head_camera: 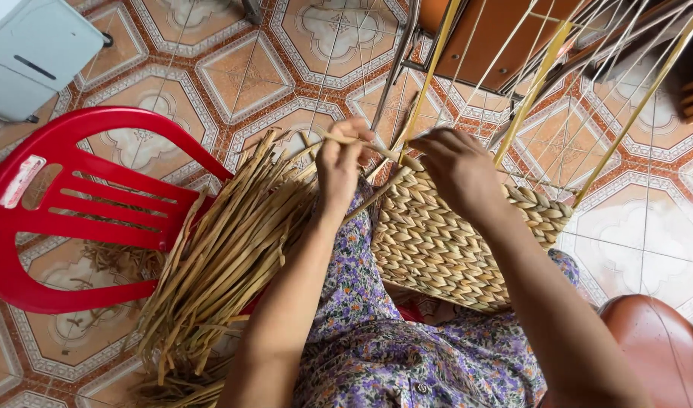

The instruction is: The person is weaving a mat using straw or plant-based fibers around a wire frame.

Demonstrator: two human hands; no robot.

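A half-woven straw basket (445, 245) rests on my lap, its wire frame and yellow uprights (539, 79) rising from the rim. My left hand (343, 162) pinches a dried straw strand (380, 151) at the basket's left rim. My right hand (460, 170) grips the same strand where it enters the weave at the top edge. A thick bundle of dried straw (225, 261) lies just left of my left forearm, across a red plastic chair (67, 204).
Patterned orange floor tiles (241, 72) lie all around. A white plastic box (33, 53) stands at the top left. A brown wooden piece (490, 34) sits behind the frame, and a brown rounded seat (656, 347) is at the lower right.
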